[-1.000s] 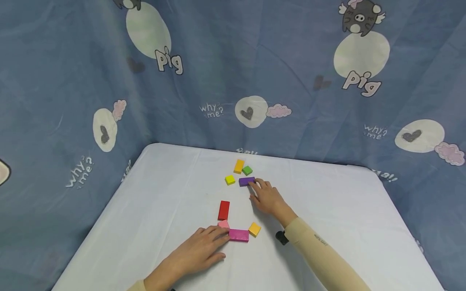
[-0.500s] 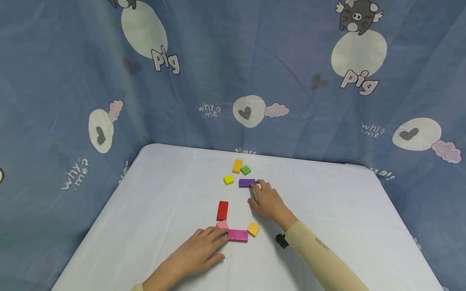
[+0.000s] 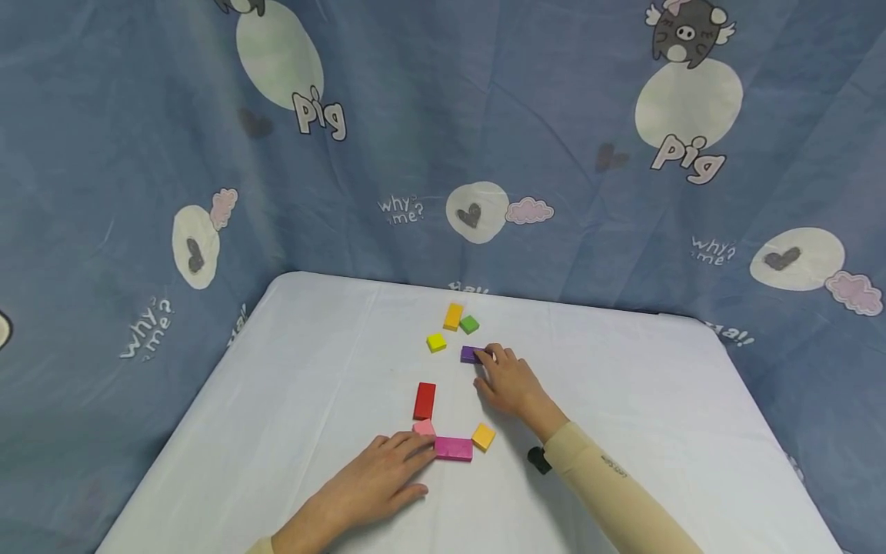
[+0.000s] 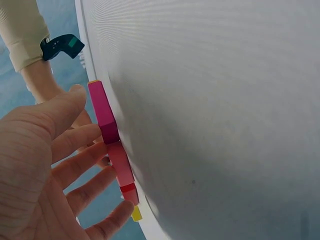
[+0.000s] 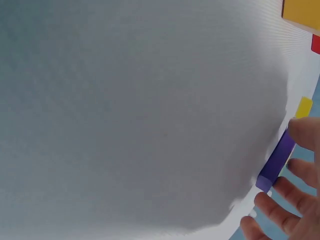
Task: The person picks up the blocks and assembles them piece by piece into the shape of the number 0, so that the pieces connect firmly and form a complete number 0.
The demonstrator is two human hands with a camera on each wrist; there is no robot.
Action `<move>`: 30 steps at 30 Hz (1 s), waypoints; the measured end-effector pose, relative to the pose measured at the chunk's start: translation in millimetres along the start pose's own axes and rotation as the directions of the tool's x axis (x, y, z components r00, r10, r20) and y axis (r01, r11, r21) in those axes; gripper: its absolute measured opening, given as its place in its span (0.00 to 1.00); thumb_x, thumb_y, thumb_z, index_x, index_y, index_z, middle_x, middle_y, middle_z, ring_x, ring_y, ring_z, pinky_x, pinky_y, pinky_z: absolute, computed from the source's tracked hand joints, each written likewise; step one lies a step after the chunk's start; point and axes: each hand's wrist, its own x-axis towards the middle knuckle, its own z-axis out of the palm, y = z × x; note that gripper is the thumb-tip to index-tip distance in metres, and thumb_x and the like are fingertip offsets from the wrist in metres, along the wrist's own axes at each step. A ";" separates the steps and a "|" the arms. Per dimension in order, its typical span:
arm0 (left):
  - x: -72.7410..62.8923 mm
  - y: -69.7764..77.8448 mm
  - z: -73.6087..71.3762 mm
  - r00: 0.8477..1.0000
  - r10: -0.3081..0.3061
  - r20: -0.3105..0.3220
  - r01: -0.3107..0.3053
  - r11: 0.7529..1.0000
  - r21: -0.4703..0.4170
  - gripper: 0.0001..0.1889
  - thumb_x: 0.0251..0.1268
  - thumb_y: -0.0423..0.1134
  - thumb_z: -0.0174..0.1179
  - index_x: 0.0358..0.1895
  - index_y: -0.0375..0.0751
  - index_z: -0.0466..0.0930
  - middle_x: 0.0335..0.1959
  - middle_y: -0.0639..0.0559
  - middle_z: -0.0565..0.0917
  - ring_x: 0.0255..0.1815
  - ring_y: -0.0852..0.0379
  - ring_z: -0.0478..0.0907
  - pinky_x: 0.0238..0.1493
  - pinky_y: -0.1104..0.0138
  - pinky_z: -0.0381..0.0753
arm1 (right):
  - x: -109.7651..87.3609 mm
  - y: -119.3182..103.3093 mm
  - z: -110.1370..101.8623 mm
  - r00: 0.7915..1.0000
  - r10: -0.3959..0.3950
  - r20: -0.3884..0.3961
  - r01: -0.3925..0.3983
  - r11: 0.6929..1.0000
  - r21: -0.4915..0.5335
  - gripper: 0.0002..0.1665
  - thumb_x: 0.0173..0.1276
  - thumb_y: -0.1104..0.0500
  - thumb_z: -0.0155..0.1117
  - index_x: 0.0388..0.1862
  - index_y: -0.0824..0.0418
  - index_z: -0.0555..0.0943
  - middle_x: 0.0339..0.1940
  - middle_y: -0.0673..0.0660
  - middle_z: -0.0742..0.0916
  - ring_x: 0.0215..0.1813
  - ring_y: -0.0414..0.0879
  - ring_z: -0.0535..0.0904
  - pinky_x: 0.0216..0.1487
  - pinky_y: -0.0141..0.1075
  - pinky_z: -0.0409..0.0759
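Observation:
In the head view my right hand (image 3: 511, 382) is at a purple block (image 3: 467, 355), a fingertip over its top and the thumb apart from it on the near side. The right wrist view shows this purple block (image 5: 276, 161) beside loosely bent fingers. My left hand (image 3: 377, 481) lies palm down, fingers spread, its fingertips at the left end of a magenta block (image 3: 454, 448) and partly over a pink block (image 3: 424, 427). Beyond the pink one lies a red block (image 3: 425, 401). A square orange block (image 3: 484, 437) sits at the magenta block's right end.
Past the purple block lie a yellow block (image 3: 436, 342), a green block (image 3: 470, 324) and a longer orange block (image 3: 453, 316). A white cloth (image 3: 623, 385) covers the table. A blue patterned curtain (image 3: 388, 254) hangs behind. A black device (image 3: 539, 460) is under the right sleeve.
The purple block has slid slightly right and toward me under my right fingers, away from the green and yellow blocks. My left hand and the near blocks have stayed in place.

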 end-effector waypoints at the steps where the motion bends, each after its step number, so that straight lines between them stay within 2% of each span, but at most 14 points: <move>1: 0.1 0.0 -0.3 1.000 -0.001 0.001 0.001 1.000 -0.001 0.28 0.69 0.57 0.57 0.68 0.51 0.72 0.69 0.56 0.69 0.64 0.53 0.67 0.55 0.54 0.73 | -0.5 0.1 -1.0 1.000 -0.002 -0.011 0.002 1.000 -0.003 0.36 0.72 0.45 0.58 0.74 0.57 0.65 0.65 0.59 0.72 0.61 0.54 0.71 0.57 0.49 0.73; 9: 0.2 0.5 -1.2 1.000 0.005 0.004 -0.005 1.000 0.002 0.28 0.69 0.57 0.57 0.68 0.50 0.73 0.69 0.55 0.69 0.64 0.53 0.68 0.56 0.53 0.73 | -1.7 1.6 -1.2 0.998 -0.035 -0.058 0.032 0.998 -0.050 0.32 0.71 0.47 0.60 0.69 0.60 0.73 0.56 0.58 0.76 0.55 0.52 0.72 0.51 0.45 0.75; 17: 0.9 0.6 -1.3 1.000 0.012 -0.004 -0.012 1.000 0.004 0.27 0.69 0.57 0.56 0.67 0.49 0.73 0.69 0.54 0.69 0.64 0.53 0.68 0.55 0.53 0.73 | -4.4 2.1 -1.7 0.998 -0.040 -0.053 0.039 0.999 -0.012 0.29 0.72 0.48 0.59 0.67 0.60 0.72 0.64 0.60 0.77 0.65 0.54 0.71 0.59 0.50 0.72; 24: 1.5 1.0 -1.5 1.000 0.007 -0.001 -0.007 1.000 -0.005 0.27 0.69 0.57 0.56 0.67 0.50 0.73 0.69 0.55 0.69 0.64 0.53 0.68 0.56 0.53 0.73 | -6.3 2.7 -3.8 0.992 -0.080 -0.100 0.076 0.996 -0.039 0.21 0.68 0.51 0.66 0.58 0.55 0.79 0.48 0.54 0.85 0.52 0.50 0.78 0.52 0.48 0.75; 30: 1.7 1.7 -2.2 1.000 0.008 -0.011 -0.008 1.000 0.001 0.27 0.70 0.56 0.56 0.67 0.49 0.73 0.69 0.55 0.70 0.64 0.53 0.68 0.56 0.53 0.73 | -8.7 1.9 -7.2 0.991 -0.083 -0.102 0.082 0.997 -0.007 0.23 0.65 0.49 0.70 0.57 0.54 0.80 0.46 0.56 0.85 0.50 0.52 0.80 0.51 0.49 0.76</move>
